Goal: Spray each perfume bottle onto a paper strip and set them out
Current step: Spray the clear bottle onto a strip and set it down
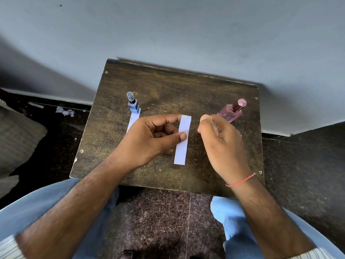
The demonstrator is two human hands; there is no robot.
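My left hand (pixel 151 139) pinches a white paper strip (pixel 182 146) between thumb and forefinger over the middle of the small wooden table (pixel 168 86). My right hand (pixel 222 144) is curled around a thin clear object (pixel 215 126), mostly hidden in the fist, with the forefinger on top and pointing toward the strip. A small blue bottle (pixel 134 105) with a clear cap stands at the back left, on the far end of a second strip (pixel 132 121). At the back right stands a pink bottle (pixel 232 112) with a rosy cap, just behind my right hand.
The table stands against a grey wall (pixel 186 34). Paper scraps (pixel 65 111) lie on the dark floor to the left, beside a cushion (pixel 16 135). My knees in blue jeans (pixel 231 221) are at the table's near edge.
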